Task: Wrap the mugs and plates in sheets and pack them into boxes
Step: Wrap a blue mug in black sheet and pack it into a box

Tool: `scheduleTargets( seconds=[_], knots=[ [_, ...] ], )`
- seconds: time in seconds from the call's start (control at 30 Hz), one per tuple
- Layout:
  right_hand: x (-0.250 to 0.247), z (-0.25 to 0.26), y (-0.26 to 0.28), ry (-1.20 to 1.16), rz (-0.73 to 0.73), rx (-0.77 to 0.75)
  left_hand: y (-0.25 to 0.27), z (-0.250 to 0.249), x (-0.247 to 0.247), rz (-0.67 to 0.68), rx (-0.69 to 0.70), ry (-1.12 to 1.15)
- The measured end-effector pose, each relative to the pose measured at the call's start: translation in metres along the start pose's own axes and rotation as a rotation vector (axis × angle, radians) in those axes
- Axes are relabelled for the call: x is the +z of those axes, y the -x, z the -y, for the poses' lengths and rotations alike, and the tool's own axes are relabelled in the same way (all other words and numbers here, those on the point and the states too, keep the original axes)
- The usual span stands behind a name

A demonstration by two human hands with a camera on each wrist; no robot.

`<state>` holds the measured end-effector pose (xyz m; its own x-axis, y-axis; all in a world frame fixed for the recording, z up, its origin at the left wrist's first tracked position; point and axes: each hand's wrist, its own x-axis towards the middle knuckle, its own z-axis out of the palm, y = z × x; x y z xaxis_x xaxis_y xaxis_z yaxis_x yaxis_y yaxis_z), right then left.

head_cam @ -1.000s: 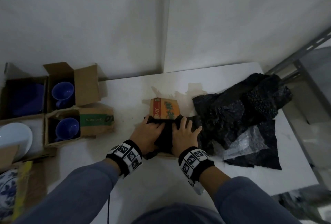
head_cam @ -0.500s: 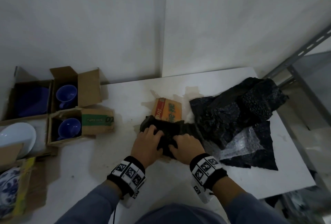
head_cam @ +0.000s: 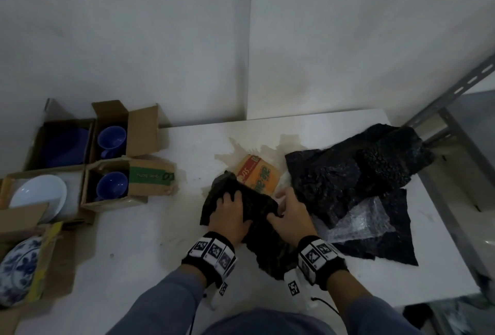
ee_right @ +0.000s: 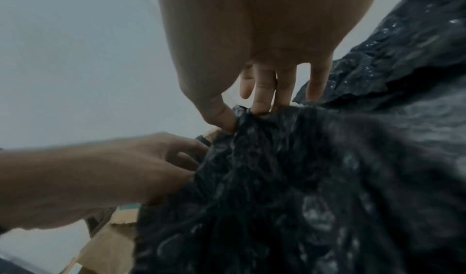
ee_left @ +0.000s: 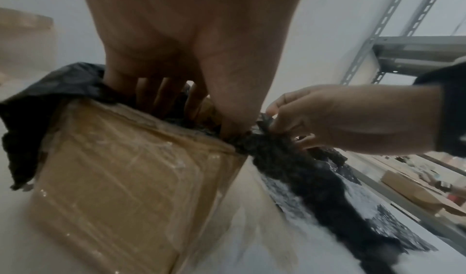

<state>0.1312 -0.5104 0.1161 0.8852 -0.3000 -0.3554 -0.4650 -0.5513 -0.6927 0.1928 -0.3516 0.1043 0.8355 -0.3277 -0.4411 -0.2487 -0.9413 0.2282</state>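
A small cardboard box (head_cam: 258, 178) with an orange printed flap stands mid-table, and its taped side fills the left wrist view (ee_left: 121, 178). A black bubble sheet (head_cam: 265, 246) is draped over its open top and trails toward me. My left hand (head_cam: 230, 202) presses the sheet down into the box, fingers pushed inside (ee_left: 161, 99). My right hand (head_cam: 281, 200) pinches the sheet's edge between thumb and fingers (ee_right: 254, 107). Whatever is wrapped inside is hidden under the sheet.
A pile of black sheets (head_cam: 361, 174) with a clear bubble piece (head_cam: 361, 217) lies at the right. At the left, open boxes hold blue mugs (head_cam: 111, 136) (head_cam: 111, 186), a white plate (head_cam: 40, 195) and a blue patterned plate (head_cam: 16, 273). A metal shelf frame (head_cam: 455, 99) stands at the right.
Both hands lay flat on the sheet over the box before. Now the right hand has turned and pinches the sheet's edge, and a length of sheet trails toward me.
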Motion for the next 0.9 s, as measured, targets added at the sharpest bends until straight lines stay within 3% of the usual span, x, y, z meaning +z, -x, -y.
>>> scheduleTargets(
  seconds=[0.1,0.2,0.33,0.43,0.53,0.63,0.77,0.9],
  knots=[
    [-0.008,0.008,-0.002,0.009,0.051,-0.093,-0.006,-0.003,-0.002,0.028,-0.022,-0.01],
    [-0.01,0.017,-0.002,0.18,0.135,-0.189,-0.012,-0.008,-0.002,0.062,-0.042,-0.023],
    [-0.018,0.021,-0.004,0.448,0.158,-0.174,-0.018,-0.009,0.005,0.055,-0.07,-0.008],
    [-0.02,0.023,-0.007,0.515,0.134,-0.183,-0.019,-0.006,0.006,0.057,-0.063,-0.006],
    [-0.018,0.023,-0.014,0.493,0.095,-0.369,-0.019,0.004,0.004,0.053,0.083,0.028],
    [-0.017,0.02,-0.021,0.614,0.234,-0.466,-0.014,0.015,-0.006,0.002,0.26,0.121],
    [-0.012,0.01,-0.019,0.631,0.293,-0.429,-0.003,0.008,-0.016,-0.056,0.022,0.012],
    [-0.01,0.004,-0.015,0.631,0.285,-0.432,-0.005,-0.011,-0.005,0.026,0.0,-0.048]
  ],
)
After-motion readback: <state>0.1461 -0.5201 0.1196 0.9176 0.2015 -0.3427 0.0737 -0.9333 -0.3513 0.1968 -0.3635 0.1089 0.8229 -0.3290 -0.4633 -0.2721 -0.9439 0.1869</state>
